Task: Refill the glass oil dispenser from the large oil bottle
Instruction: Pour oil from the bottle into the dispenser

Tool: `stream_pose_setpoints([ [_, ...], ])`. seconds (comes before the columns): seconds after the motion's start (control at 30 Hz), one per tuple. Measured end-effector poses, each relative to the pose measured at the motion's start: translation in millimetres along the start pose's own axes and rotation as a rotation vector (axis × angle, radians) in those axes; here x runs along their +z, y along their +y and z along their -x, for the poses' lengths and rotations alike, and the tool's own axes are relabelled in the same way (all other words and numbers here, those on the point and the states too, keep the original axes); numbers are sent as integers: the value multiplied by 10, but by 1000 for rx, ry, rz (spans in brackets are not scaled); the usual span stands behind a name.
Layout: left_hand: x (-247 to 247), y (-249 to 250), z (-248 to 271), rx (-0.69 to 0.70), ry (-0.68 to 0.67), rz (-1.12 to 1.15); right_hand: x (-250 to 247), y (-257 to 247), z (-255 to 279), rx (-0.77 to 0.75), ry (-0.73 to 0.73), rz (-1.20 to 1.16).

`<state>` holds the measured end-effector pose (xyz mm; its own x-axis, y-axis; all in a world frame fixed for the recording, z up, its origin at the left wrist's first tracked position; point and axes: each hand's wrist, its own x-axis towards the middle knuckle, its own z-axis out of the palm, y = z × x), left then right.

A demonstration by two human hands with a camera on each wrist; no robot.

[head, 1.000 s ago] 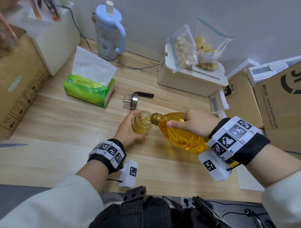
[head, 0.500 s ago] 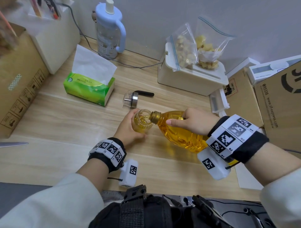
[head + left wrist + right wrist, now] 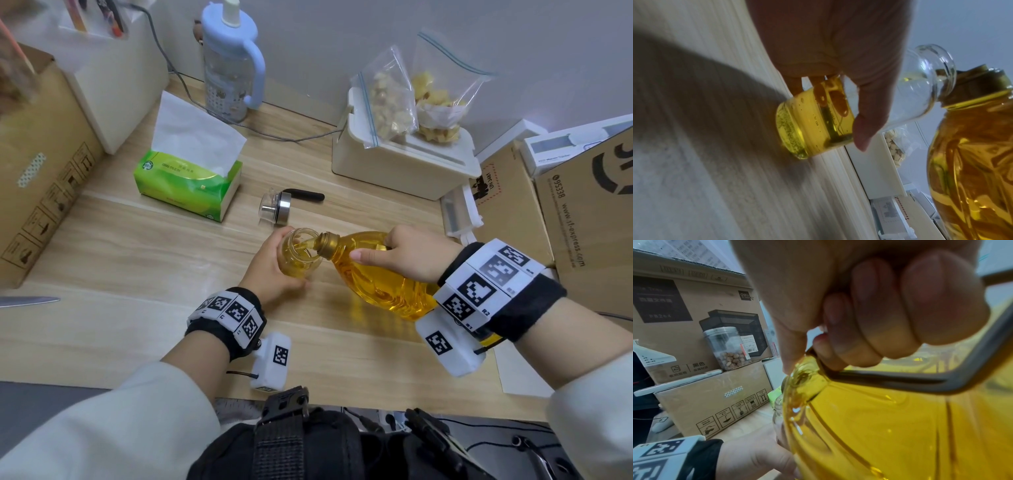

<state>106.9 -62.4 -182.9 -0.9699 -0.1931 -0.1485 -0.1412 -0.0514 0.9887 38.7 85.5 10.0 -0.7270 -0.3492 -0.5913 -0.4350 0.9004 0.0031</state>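
Observation:
The glass oil dispenser (image 3: 298,255) stands on the wooden table, lid off, with yellow oil in its lower part (image 3: 813,123). My left hand (image 3: 270,270) grips its body from the near side. The large oil bottle (image 3: 373,277) is tipped to the left, its gold neck over the dispenser's mouth, and oil runs in. My right hand (image 3: 407,253) holds the bottle by its dark handle (image 3: 900,379), fingers (image 3: 879,318) curled round it. The bottle (image 3: 890,426) fills the right wrist view. In the left wrist view the bottle (image 3: 972,162) sits at the right.
The dispenser's metal lid with a black lever (image 3: 279,205) lies just behind the dispenser. A green tissue box (image 3: 186,185) sits at the left, a white container (image 3: 400,168) with food bags at the back right. Cardboard boxes (image 3: 579,212) flank both sides. A knife tip (image 3: 30,301) shows at the left edge.
The hands, bottle and dispenser hold nearly the same pose. Oil keeps flowing into the dispenser.

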Motion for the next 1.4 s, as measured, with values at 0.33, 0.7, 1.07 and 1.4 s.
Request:
stream_pose_setpoints([
  [0.33, 3, -8, -7, -7, 1, -23, 6, -1, -17, -3, -5, -7],
  [0.7, -2, -13, -5, -8, -1, -14, 13, 8, -34, 2, -9, -10],
  [1.07, 0, 11, 2, 0, -11, 0, 1, -7, -21, 5, -18, 2],
  [1.4, 0, 20, 0, 11, -9, -7, -10, -27, -7, -7, -9, 2],
])
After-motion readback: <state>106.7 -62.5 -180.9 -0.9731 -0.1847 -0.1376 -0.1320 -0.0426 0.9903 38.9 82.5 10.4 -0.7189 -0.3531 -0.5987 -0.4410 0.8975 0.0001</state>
